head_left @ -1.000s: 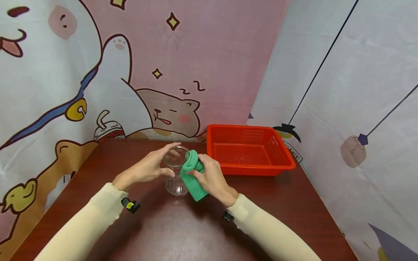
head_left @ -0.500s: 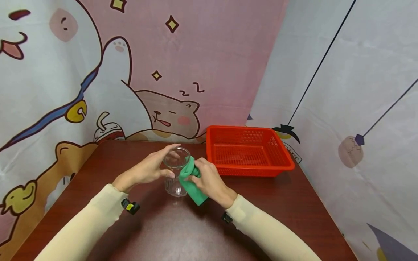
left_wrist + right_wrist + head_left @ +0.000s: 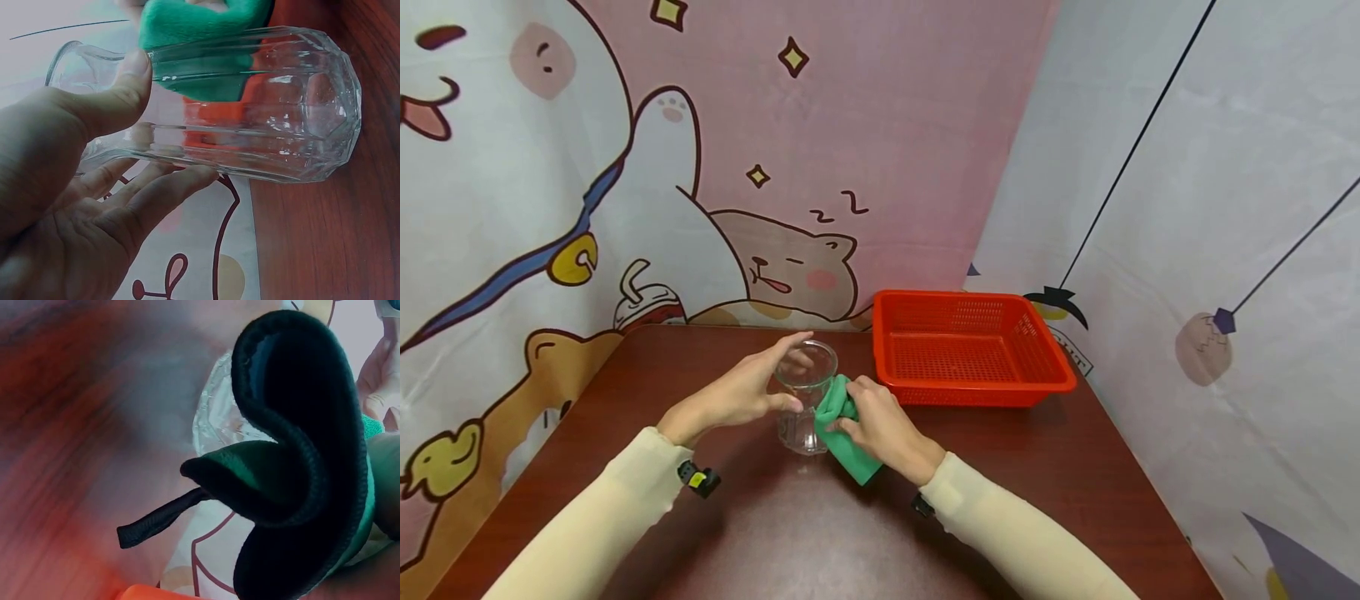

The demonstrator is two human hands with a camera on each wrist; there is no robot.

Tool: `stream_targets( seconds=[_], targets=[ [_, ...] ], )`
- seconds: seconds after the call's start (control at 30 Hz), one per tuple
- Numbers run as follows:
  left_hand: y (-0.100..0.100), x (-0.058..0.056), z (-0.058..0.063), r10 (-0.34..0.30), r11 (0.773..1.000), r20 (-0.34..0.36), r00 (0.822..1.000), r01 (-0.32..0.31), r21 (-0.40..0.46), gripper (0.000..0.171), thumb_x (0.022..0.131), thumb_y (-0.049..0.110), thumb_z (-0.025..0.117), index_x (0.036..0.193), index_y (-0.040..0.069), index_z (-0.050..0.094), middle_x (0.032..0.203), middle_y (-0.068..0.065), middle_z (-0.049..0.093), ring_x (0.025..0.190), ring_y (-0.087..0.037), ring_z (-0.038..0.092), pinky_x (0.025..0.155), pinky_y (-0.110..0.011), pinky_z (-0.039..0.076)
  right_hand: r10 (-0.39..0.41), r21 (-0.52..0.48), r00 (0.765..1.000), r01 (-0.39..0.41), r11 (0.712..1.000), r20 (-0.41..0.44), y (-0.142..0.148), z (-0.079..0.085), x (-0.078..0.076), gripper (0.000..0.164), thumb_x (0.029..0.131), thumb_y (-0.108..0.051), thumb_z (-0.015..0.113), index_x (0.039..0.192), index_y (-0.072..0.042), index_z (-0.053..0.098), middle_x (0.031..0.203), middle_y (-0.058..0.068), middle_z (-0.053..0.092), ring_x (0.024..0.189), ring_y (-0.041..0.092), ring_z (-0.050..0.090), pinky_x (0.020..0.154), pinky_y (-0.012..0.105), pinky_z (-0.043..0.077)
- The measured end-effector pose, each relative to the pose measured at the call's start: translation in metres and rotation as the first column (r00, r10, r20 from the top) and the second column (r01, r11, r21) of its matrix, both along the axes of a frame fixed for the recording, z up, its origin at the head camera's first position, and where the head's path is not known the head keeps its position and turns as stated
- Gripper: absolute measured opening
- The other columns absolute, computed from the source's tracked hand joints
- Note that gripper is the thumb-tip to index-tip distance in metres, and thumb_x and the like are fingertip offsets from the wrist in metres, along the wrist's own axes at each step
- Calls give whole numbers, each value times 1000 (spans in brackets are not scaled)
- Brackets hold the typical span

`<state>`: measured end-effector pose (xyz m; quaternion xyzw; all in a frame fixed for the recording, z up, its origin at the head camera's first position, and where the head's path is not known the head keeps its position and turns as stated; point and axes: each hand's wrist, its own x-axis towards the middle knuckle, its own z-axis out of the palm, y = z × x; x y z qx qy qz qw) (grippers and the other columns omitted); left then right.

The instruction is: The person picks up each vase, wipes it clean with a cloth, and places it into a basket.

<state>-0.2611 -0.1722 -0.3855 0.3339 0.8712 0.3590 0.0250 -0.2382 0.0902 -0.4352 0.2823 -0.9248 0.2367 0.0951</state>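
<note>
A clear glass vase with a flared rim and faceted body stands upright on the table. My left hand grips it near the neck, thumb on the near side and fingers round the far side, as the left wrist view also shows. A folded green cloth is pinched in my right hand and lies against the right side of the vase. In the right wrist view the cloth hides most of the glass; its dark edging and a small loop tag show.
A red plastic basket with perforated sides stands at the back right of the brown table. Cartoon-printed fabric hangs behind the table and along its sides.
My right hand has slid the green cloth down the side of the vase, from near its rim to its middle. The left hand keeps its grip in the same place.
</note>
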Motion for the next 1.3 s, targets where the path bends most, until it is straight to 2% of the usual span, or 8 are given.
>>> stream_targets(
  seconds=[0.27, 0.4, 0.57, 0.73, 0.83, 1.03, 1.13, 1.3],
  targets=[
    [-1, 0, -1, -3, 1000, 13, 1000, 3, 12, 107, 90, 16, 87, 172, 25, 18, 145, -11, 65, 134, -31, 65, 110, -55, 53, 1, 19, 998, -2, 1000, 56, 4, -14, 2, 36, 89, -33, 90, 108, -7, 74, 92, 2, 63, 79, 10, 61, 71, 21, 56],
    [-1, 3, -1, 6, 1000, 43, 999, -6, 4, 108, 92, 16, 85, 172, 28, 15, 148, -11, 63, 136, -29, 63, 107, -53, 55, 7, 71, 997, -12, 997, 80, 6, -23, 3, 35, 90, -31, 89, 109, -5, 74, 91, 3, 63, 77, 12, 63, 68, 20, 55],
    [-1, 5, -1, 4, 1000, 31, 1000, -4, -2, 108, 92, 16, 86, 173, 26, 14, 147, -10, 64, 135, -31, 64, 105, -54, 56, 22, 151, 999, -27, 988, 31, 8, -32, 3, 30, 90, -30, 89, 103, -8, 73, 90, 3, 64, 78, 16, 68, 65, 21, 55],
    [-1, 3, 1, 0, 1000, 19, 1000, 0, -14, 109, 92, 17, 86, 173, 24, 13, 146, -10, 65, 135, -31, 64, 108, -56, 54, 24, 187, 1000, -25, 982, 9, 11, -33, 3, 25, 91, -27, 89, 95, -11, 70, 89, 3, 62, 71, 15, 65, 59, 22, 52],
    [-1, 3, 3, 20, 1000, 32, 999, -19, -21, 109, 93, 18, 85, 173, 26, 12, 147, -8, 64, 136, -31, 63, 109, -57, 52, 20, 227, 1000, -21, 974, 7, 10, -32, 2, 24, 92, -26, 87, 98, -10, 70, 92, 5, 63, 70, 17, 66, 58, 23, 53],
    [-1, 1, 5, 17, 999, 44, 999, -15, -34, 109, 94, 20, 85, 173, 28, 10, 149, -10, 63, 137, -31, 62, 111, -59, 50, -4, 354, 1000, 9, 935, -16, 7, -30, 0, 29, 92, -28, 87, 108, -8, 73, 98, 7, 63, 73, 21, 70, 57, 28, 56],
    [-1, 2, 5, 23, 999, 58, 998, -21, -38, 109, 94, 21, 85, 173, 32, 9, 150, -8, 62, 138, -29, 61, 112, -59, 50, -11, 353, 1000, 12, 936, -3, 7, -30, 0, 27, 91, -27, 88, 105, -9, 74, 96, 7, 63, 71, 22, 69, 55, 29, 55],
    [-1, 4, 4, 29, 999, 63, 998, -27, -37, 109, 94, 21, 85, 172, 34, 10, 150, -7, 62, 138, -28, 62, 112, -60, 49, -27, 254, 998, 12, 967, 55, 7, -30, -2, 24, 87, -26, 92, 91, -13, 72, 92, 5, 64, 70, 19, 66, 56, 29, 53]
  ],
)
